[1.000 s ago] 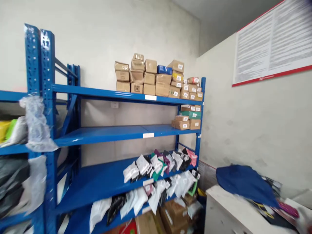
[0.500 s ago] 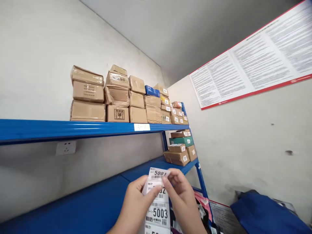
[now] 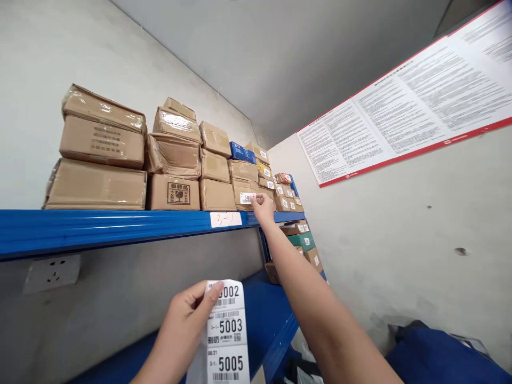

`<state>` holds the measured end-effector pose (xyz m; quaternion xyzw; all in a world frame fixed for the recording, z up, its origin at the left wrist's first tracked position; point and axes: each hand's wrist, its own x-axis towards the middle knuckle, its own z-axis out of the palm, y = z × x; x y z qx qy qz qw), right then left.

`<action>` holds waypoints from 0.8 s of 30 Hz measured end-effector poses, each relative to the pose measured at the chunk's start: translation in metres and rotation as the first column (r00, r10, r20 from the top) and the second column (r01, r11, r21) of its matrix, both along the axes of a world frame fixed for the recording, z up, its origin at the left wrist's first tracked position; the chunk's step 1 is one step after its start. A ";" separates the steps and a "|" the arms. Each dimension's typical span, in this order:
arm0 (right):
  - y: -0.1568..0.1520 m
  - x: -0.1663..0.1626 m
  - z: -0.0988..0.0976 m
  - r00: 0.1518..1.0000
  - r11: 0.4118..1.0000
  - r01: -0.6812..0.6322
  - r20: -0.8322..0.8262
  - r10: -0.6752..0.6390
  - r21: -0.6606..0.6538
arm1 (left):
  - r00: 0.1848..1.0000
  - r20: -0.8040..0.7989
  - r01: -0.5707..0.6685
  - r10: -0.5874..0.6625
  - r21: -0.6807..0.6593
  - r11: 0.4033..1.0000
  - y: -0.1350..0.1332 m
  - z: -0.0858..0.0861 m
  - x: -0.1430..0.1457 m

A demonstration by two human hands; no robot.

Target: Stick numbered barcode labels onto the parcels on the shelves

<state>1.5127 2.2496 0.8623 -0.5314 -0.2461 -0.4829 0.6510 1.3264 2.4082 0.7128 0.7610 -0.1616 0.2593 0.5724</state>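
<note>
My left hand (image 3: pixel 184 323) holds a strip of white number labels (image 3: pixel 226 333) low in front of me; the printed numbers read 5002, 5003 and 5005. My right hand (image 3: pixel 263 207) reaches up to the top blue shelf (image 3: pixel 120 224) and presses a small white label (image 3: pixel 247 198) against the front of a brown cardboard box (image 3: pixel 245 193). Rows of taped cardboard boxes (image 3: pixel 102 157) stand stacked along that shelf, several of those farther right carrying white labels.
A handwritten tag "3-1" (image 3: pixel 225 219) sticks on the shelf edge. A wall socket (image 3: pixel 52 272) sits below the shelf at left. More boxes (image 3: pixel 301 240) lie on the lower shelf. A large printed notice (image 3: pixel 408 109) hangs on the right wall, a blue cloth (image 3: pixel 436 354) below it.
The view came closer to the shelf and tilted up. My right hand peeled the top label off the strip and moved it up to a box on the top shelf.
</note>
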 end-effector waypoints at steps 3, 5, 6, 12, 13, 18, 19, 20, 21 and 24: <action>0.001 0.016 0.003 0.990 0.988 0.140 0.037 -0.138 -0.057 | 0.998 -0.011 -0.063 0.062 -0.033 0.997 0.005 0.004 0.001; 0.001 0.023 0.001 0.972 0.974 0.217 0.107 -0.210 -0.057 | 0.993 -0.008 -0.117 0.117 -0.030 0.993 0.001 0.010 0.005; 0.000 0.026 0.000 0.956 0.964 0.251 0.175 -0.234 -0.082 | 0.990 0.004 -0.142 0.142 -0.027 0.990 -0.004 0.013 0.008; -0.015 0.026 -0.015 0.878 0.979 0.122 0.478 -0.030 -0.161 | 0.947 0.217 -0.235 0.236 -0.032 0.972 -0.047 0.038 0.049; -0.020 0.020 -0.025 0.868 0.977 -0.032 0.479 0.132 -0.212 | 0.928 0.270 -0.254 0.255 -0.040 0.966 -0.055 0.041 0.058; -0.040 0.005 -0.075 0.602 0.499 -0.590 0.066 0.796 -0.635 | 0.758 0.519 -0.397 0.394 -0.111 0.911 -0.085 0.052 0.101; -0.043 0.008 -0.079 0.577 0.488 -0.651 0.039 0.816 -0.581 | 0.758 0.529 -0.390 0.382 -0.102 0.915 -0.090 0.053 0.107; -0.045 0.013 -0.080 0.556 0.485 -0.700 0.025 0.831 -0.524 | 0.774 0.525 -0.363 0.354 -0.090 0.927 -0.095 0.055 0.112; -0.046 0.019 -0.079 0.537 0.485 -0.738 0.027 0.843 -0.470 | 0.797 0.512 -0.326 0.320 -0.082 0.942 -0.099 0.056 0.116; -0.044 0.034 -0.067 0.509 0.519 -0.780 0.127 0.851 -0.350 | 0.823 0.467 -0.293 0.325 -0.142 0.946 -0.109 0.062 0.125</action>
